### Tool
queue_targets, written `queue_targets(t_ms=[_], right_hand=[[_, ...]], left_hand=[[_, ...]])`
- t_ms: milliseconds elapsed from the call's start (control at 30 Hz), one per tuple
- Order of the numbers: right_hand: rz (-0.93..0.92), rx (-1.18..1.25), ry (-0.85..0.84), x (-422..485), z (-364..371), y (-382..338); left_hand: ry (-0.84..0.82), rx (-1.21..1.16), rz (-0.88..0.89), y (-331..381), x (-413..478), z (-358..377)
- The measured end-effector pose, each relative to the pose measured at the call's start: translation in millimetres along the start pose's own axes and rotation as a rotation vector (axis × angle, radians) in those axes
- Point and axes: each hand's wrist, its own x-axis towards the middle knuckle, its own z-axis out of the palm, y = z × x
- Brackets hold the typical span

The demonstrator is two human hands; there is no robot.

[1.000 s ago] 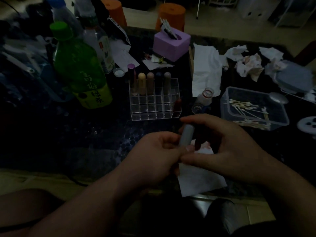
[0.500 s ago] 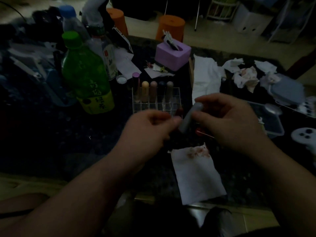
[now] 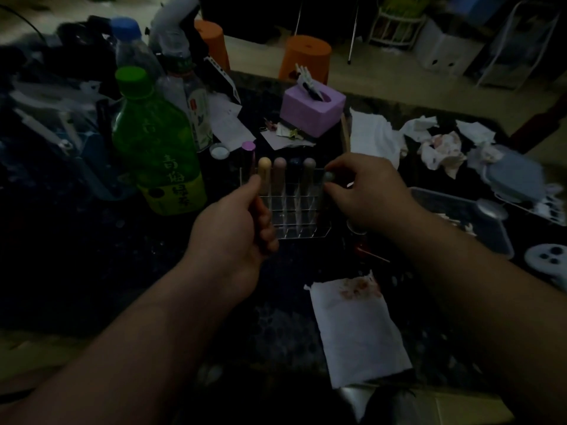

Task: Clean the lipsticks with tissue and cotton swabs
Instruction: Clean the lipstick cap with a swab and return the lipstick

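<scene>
A dark table (image 3: 92, 271) bears stained tissue (image 3: 356, 332), organizer (image 3: 294, 216), green bottle (image 3: 156, 148).

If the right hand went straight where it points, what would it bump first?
Probably the brown-capped lipstick in the clear rack, just ahead of the grey lipstick the right hand pinches; depth unclear.

Green bottle (image 3: 153, 139) with a yellow label at ten o'clock. Lilac box (image 3: 310, 111) at twelve, orange stools (image 3: 306, 56) beyond. White tissue (image 3: 359, 332), blotched pinkish-red, at five o'clock.
</scene>
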Motion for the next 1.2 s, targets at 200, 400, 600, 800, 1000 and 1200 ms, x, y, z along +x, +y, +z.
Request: queue_targets(t_ms=[200, 400, 600, 800, 1000, 1200], right_hand=[[-0.03, -0.036, -0.03, -1.0, 0.3, 3.4], [-0.012, -0.069, -0.063, -4.4, 2.4, 6.5], [-0.01, -0.088, -0.041, -0.9, 1.5, 1.3], [-0.032, -0.11, -0.053, -1.2, 2.5, -0.2], [-0.054, -0.054, 0.051, -6.4, -6.7, -6.5], [-0.133, -0.027, -0.032, -15.1, -3.5, -14.2]], left_hand=[[-0.016, 0.013, 0.02, 4.6, 1.8, -4.0], [-0.013, 0.021, 0.04, 4.4, -1.6, -6.3], [-0.001, 0.016, 0.056, 4.0, -1.7, -6.6], [0.007, 0.003, 0.058, 4.2, -0.8, -7.7], [0.017, -0.009, 0.092, 6.0, 1.1, -11.1], [0.021, -0.017, 0.083, 4.4, 0.6, -10.7]])
